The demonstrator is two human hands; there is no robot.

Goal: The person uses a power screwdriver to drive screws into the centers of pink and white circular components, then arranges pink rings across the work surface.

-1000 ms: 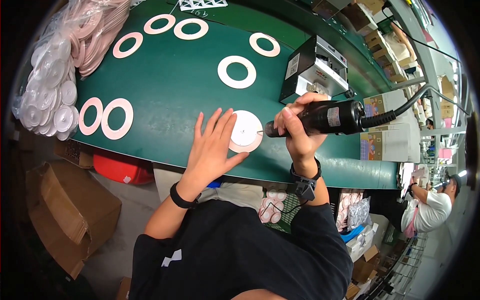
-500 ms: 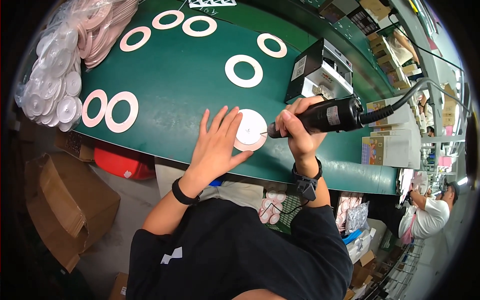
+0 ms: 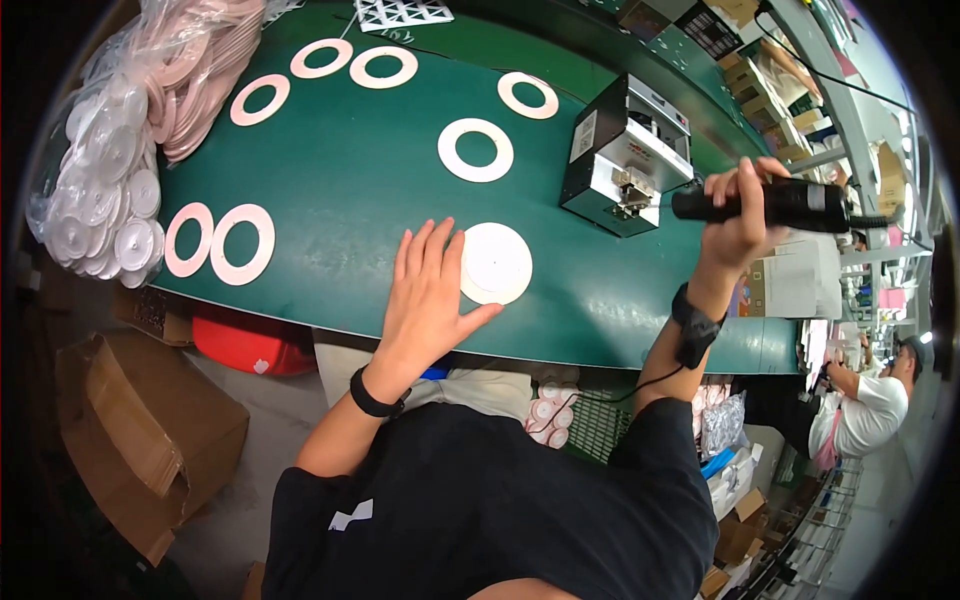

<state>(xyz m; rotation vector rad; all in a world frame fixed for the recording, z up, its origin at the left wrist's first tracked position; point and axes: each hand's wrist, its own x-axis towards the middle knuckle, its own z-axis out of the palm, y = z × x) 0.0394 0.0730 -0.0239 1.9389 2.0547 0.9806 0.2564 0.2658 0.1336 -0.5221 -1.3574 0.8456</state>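
A white round disc [image 3: 498,258] lies on a pale ring on the green worktable. My left hand [image 3: 425,285] is spread flat beside it, palm down, with fingers and thumb at the disc's left edge. A black corded electric screwdriver [image 3: 815,206] is gripped in my right hand [image 3: 738,228], raised over the table's right side. Its tip points left at the metal front of a black and silver screw feeder [image 3: 625,150]. Whether a screw sits on the tip is too small to tell.
Several loose pink and white rings [image 3: 475,150] lie across the table. Clear bags of white discs [image 3: 110,190] and pink rings [image 3: 205,75] fill the left end. White boxes [image 3: 805,275] stand at the right. A person in a white shirt [image 3: 868,415] works farther right.
My right hand has lifted the electric screwdriver off the disc and carried it right and up to the screw feeder. My left hand stays by the disc.
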